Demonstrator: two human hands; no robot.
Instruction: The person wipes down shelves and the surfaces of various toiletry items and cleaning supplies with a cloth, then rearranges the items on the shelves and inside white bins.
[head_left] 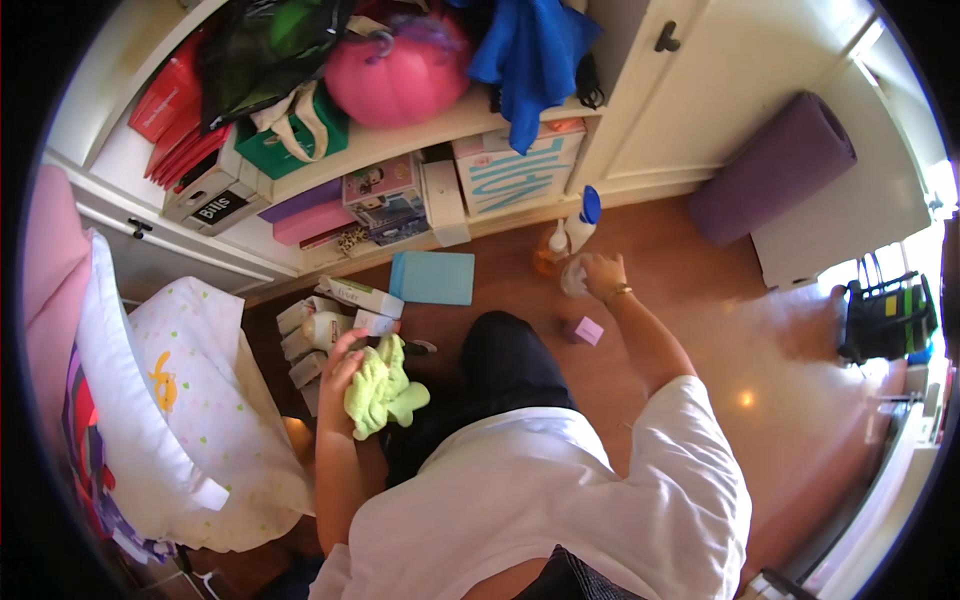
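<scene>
My left hand (pixel 343 368) is closed around a fluffy yellow-green cloth (pixel 380 388), which hangs in folds beside my knee. Out to the right, my right hand (pixel 604 274) has its fingers closed at a small clear container (pixel 574 277) low over the wooden floor; its exact kind is hard to make out. Just beyond stand an amber pump bottle (pixel 549 252) and a white bottle with a blue top (pixel 582 220). A small pink-purple box (pixel 584 330) lies on the floor nearer to me.
Ahead is a white shelf unit (pixel 420 145) with bags, boxes and a pink pumpkin (pixel 400 70). A light-blue box (pixel 432 277) and several white boxes (pixel 360 296) lie by its base. At left is a bed covering (pixel 215 370); at right, a rolled purple mat (pixel 775 168) and a black bag (pixel 885 315).
</scene>
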